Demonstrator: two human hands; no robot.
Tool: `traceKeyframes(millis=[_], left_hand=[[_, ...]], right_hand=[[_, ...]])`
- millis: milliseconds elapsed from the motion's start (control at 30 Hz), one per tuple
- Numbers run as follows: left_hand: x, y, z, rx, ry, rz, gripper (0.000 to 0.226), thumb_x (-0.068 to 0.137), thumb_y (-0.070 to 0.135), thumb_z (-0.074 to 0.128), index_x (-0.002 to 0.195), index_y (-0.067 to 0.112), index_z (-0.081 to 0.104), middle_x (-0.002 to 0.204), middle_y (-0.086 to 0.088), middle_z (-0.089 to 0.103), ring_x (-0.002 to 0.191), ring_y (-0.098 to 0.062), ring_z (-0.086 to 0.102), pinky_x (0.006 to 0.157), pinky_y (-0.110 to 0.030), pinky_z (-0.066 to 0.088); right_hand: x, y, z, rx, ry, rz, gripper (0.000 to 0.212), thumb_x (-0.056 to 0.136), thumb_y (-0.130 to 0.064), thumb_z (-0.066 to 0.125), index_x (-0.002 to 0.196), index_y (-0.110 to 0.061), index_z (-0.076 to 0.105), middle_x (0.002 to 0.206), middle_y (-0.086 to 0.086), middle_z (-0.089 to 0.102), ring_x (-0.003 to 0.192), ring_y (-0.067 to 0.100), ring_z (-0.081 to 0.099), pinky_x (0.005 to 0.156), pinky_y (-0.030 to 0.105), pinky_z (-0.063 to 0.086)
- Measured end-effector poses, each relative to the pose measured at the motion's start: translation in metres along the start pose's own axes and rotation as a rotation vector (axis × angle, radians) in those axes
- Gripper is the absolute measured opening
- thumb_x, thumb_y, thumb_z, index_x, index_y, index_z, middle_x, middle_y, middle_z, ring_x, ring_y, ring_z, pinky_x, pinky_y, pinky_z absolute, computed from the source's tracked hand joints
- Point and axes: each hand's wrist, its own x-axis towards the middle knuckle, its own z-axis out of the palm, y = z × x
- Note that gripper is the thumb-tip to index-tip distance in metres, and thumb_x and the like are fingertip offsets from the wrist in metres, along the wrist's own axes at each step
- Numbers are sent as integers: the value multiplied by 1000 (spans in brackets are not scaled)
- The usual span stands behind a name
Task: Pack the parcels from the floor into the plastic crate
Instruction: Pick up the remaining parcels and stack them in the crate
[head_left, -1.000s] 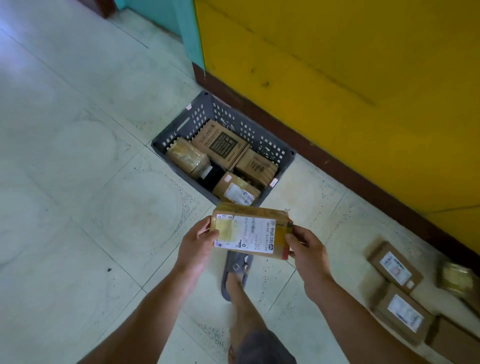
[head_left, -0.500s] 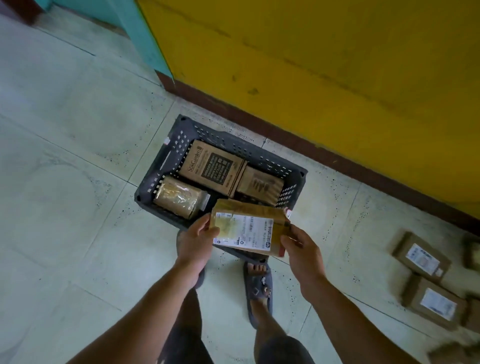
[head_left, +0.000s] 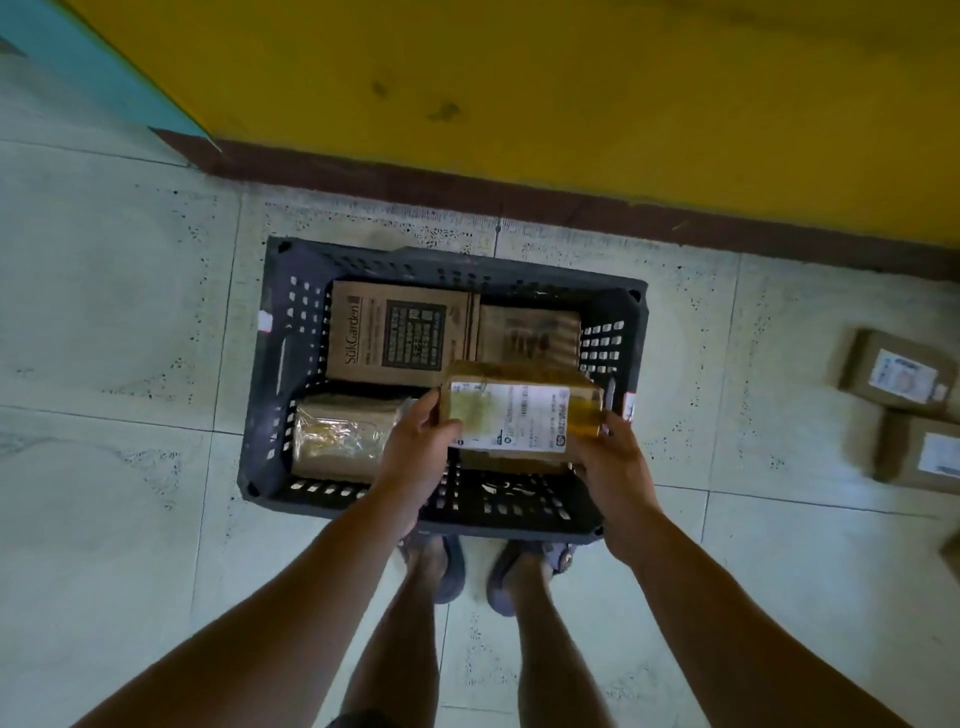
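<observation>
A dark grey plastic crate (head_left: 280, 374) stands on the floor by the wall, right in front of my feet. I hold a brown parcel with a white shipping label (head_left: 519, 410) over the crate's right front part. My left hand (head_left: 421, 452) grips its left end and my right hand (head_left: 613, 462) grips its right end. Inside the crate lie a printed cardboard box (head_left: 395, 338) at the back left, a smaller carton (head_left: 530, 332) at the back right and a tape-wrapped parcel (head_left: 343, 436) at the front left. Another parcel under the held one is mostly hidden.
Two brown parcels with labels (head_left: 898, 374) (head_left: 924, 457) lie on the tiled floor at the right edge. A yellow wall with a brown skirting (head_left: 519, 192) runs just behind the crate. My sandalled feet (head_left: 478, 571) stand against the crate's near side.
I have stepped up to the crate, which now lies squarely below me. The parcel in both hands has moved forward from the near rim to over the crate's inside.
</observation>
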Motion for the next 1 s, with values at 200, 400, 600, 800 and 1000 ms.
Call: traceKeyframes(millis=[200, 400, 600, 800, 1000], left_hand=[[75, 4, 16, 113, -23, -8, 21, 96, 18, 51, 112, 25, 63, 106, 5, 70, 93, -5, 68, 73, -23, 51], [135, 8, 37, 183, 29, 36, 25, 93, 26, 53, 114, 29, 66, 111, 9, 69, 101, -10, 62, 82, -27, 46], [158, 7, 53, 183, 43, 48, 18, 96, 17, 50, 109, 25, 61, 93, 14, 59, 86, -2, 54, 76, -22, 42], [172, 12, 57, 203, 106, 105, 37, 92, 20, 53, 128, 21, 60, 126, 5, 63, 111, -11, 56, 70, -14, 34], [167, 16, 58, 256, 49, 86, 37, 91, 24, 54, 128, 22, 58, 126, 3, 62, 114, -15, 55, 76, -19, 38]], right_hand=[[63, -1, 11, 101, 16, 49, 22, 89, -25, 54, 108, -35, 60, 113, -2, 70, 108, 25, 64, 89, 47, 52], [125, 3, 12, 245, 69, 108, 30, 90, -23, 55, 117, -36, 55, 112, -3, 69, 105, 25, 65, 94, 48, 51], [146, 4, 10, 330, 91, 145, 27, 92, -12, 56, 116, -24, 58, 111, -1, 69, 109, 21, 61, 103, 41, 46], [155, 3, 14, 401, 48, 163, 23, 92, -7, 56, 111, -17, 62, 114, 1, 65, 112, 20, 56, 107, 40, 41], [154, 5, 13, 476, 40, 202, 23, 88, 1, 54, 108, -11, 60, 110, 7, 66, 108, 23, 58, 105, 40, 43]])
